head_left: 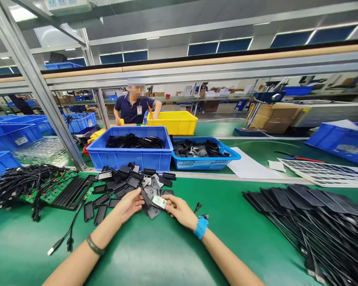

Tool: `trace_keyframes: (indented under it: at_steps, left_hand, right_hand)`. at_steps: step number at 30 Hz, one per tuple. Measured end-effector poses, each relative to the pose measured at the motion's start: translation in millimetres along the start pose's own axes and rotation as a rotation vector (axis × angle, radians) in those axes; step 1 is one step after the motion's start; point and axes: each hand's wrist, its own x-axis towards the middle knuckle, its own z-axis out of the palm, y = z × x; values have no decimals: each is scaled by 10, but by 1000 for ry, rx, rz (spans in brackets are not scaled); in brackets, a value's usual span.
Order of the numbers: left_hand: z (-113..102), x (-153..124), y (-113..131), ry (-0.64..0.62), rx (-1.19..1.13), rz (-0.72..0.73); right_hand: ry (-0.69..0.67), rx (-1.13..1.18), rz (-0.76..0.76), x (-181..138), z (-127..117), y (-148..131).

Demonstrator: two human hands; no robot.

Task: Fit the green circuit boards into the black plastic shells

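Tangled black cables, too many to count, crowd the left of the bench; one blue bin backs the loose casings. Just before these, the left hand pinches one black casing, the right hand one pale board. Rightward: one perforated basket, then heaped cabled units.

The green surface looks smooth and glossy. The black casings seem matt plastic, the blue bin smooth plastic, the slanting post satin metal, the white sheet paper, the box cardboard.
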Motion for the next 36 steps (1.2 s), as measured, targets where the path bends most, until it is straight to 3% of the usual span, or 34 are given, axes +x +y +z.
trace_keyframes:
  at_steps: [3,6,11,15,19,25,36]
  left_hand:
    - [175,-16,-139,86,-206,69]
    - [299,-78,-261,119,-375,194]
    - [378,-198,-384,13,-312,247]
    - [471,-268,-474,49,-271,288]
    - [541,-303,-504,125,-295,319]
    - [539,-324,-458,26,-358,225]
    - [561,-346,-456,0,-380,171]
  right_hand:
    - [227,27,-120,16,58,-97]
    - [331,-41,-219,-96,159,-194]
    - [333,-331,-341,-294,313,-239]
    - [333,-424,-390,-383,340,-235]
    - [344,-457,-399,-460,329,-280]
    - [216,-440,-394,-504,331,-313]
    - [227,-511,-533,-474,347,-245]
